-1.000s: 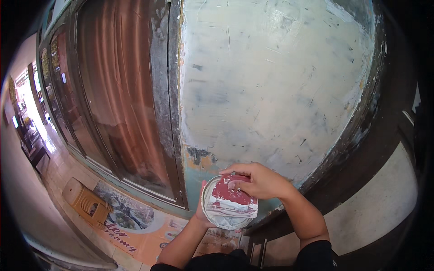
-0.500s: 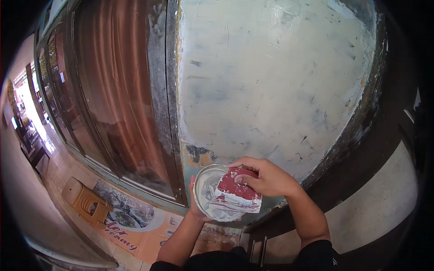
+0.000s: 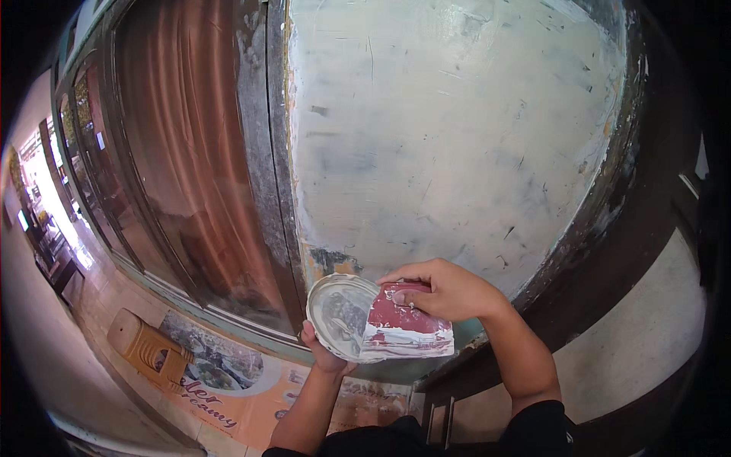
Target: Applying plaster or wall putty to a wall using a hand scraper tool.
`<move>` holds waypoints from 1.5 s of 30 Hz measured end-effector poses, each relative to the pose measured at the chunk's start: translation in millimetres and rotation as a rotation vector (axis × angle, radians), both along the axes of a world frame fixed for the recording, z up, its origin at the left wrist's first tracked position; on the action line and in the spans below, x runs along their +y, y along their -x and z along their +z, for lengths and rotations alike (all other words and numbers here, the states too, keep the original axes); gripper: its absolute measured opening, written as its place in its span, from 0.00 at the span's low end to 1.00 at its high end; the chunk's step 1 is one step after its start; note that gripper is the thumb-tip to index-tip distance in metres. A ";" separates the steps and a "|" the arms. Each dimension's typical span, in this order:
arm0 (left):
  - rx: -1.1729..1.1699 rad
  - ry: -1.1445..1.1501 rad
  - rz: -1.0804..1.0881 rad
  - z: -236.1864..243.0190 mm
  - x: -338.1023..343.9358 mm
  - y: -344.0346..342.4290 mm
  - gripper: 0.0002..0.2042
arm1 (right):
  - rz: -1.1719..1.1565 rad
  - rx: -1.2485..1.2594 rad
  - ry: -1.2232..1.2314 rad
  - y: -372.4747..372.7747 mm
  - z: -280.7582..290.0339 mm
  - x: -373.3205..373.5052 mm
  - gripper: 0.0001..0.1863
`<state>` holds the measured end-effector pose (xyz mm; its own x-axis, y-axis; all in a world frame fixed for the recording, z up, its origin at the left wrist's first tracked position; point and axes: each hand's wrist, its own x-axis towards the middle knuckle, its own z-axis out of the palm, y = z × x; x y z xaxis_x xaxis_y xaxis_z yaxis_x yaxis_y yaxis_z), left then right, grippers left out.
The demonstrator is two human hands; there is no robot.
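Our right fingers (image 3: 411, 271) grip the red scraper (image 3: 400, 314), our left (image 3: 327, 356) hold the round container (image 3: 311, 306); tilting the scraper might, we think, drip white paste (image 3: 407, 340).

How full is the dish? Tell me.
Not full: the dish shows smeared paste low inside; the scraper hides its right side.

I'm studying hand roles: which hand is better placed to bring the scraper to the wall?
Probably the right hand: it grips the red scraper, while the left hand supports the round container.
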<state>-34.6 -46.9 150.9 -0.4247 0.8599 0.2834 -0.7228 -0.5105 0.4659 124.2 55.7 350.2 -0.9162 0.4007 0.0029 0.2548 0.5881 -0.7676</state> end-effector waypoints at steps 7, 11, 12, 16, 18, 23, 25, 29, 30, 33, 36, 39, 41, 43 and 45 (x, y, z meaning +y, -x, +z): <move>0.132 -0.046 -0.050 -29.7 -11.5 2.3 0.59 | 0.028 0.077 0.097 7.0 -6.4 -2.1 0.16; 0.225 0.027 -0.272 -32.2 -11.7 -2.6 0.64 | 0.024 0.121 0.278 9.3 -14.2 3.8 0.17; 0.070 -0.025 -0.265 -41.0 -11.1 -9.5 0.61 | 0.020 0.161 0.354 10.5 -14.6 4.2 0.17; -0.085 -0.160 -0.348 -40.6 -1.4 -9.1 0.58 | 0.017 0.261 0.421 6.3 -9.7 5.5 0.18; -0.076 -0.182 -0.334 -34.4 0.3 -9.6 0.58 | -0.031 0.326 0.499 1.7 -1.8 2.5 0.19; -0.114 -0.226 -0.265 -14.6 4.2 -14.3 0.60 | -0.071 0.350 0.500 -15.5 20.6 12.4 0.16; -0.089 -0.171 -0.214 -13.4 4.7 -11.8 0.60 | -0.101 0.403 0.288 -22.5 37.8 15.4 0.14; -0.140 -0.165 -0.162 -6.5 0.6 -11.7 0.62 | -0.191 0.545 0.070 -30.2 72.6 16.7 0.13; -0.113 -0.127 -0.143 -3.9 -1.8 -11.3 0.62 | -0.192 0.544 0.068 -31.6 82.4 15.2 0.13; -0.097 -0.168 -0.137 4.3 -4.9 -8.5 0.61 | -0.299 0.597 -0.081 -38.0 107.1 15.0 0.13; -0.114 -0.183 -0.161 4.5 -4.0 -7.1 0.61 | -0.446 0.834 -0.383 -47.4 125.4 21.4 0.15; -0.130 -0.192 -0.180 2.8 -3.4 -5.7 0.61 | -0.702 0.987 -0.917 -43.3 141.5 33.8 0.14; -0.137 -0.197 -0.203 3.1 -2.0 -6.6 0.61 | -0.670 0.974 -1.276 -38.9 153.8 57.2 0.15; -0.005 -0.157 -0.171 -12.0 2.5 -5.8 0.59 | -0.615 0.943 -1.626 -30.5 165.5 73.0 0.18; 0.130 -0.119 -0.146 -10.8 3.3 -7.2 0.58 | -0.639 0.661 -1.985 -19.3 173.4 79.2 0.24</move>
<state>-27.4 -43.5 140.1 -0.2514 0.8669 0.4305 -0.7307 -0.4617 0.5029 143.5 134.9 523.6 -0.3922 -0.3552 0.8486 0.7104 0.4692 0.5247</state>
